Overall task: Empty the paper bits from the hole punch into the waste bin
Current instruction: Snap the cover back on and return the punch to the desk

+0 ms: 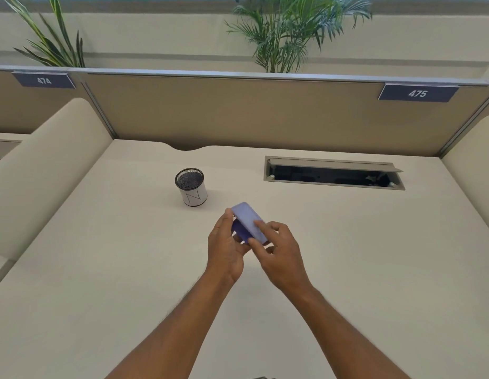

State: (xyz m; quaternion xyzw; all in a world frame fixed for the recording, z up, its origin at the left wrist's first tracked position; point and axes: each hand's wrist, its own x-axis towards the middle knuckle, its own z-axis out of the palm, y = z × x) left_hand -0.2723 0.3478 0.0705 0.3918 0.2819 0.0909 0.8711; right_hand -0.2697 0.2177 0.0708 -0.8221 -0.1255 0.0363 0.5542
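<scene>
A lilac hole punch (249,221) is held just above the middle of the desk, its pale flat base turned up and tilted. My left hand (225,248) grips its left side and underside. My right hand (279,254) pinches the punch's near right end with thumb and forefinger. A small round mesh waste bin (192,191), black wire with a white paper band, stands upright on the desk to the upper left of the punch, a short way from it. No paper bits are visible.
The cream desk (347,255) is bounded by a tan partition (238,113) behind and cream side dividers (46,170). An open cable tray slot (333,175) sits at the back right. Plants (287,31) stand beyond the partition.
</scene>
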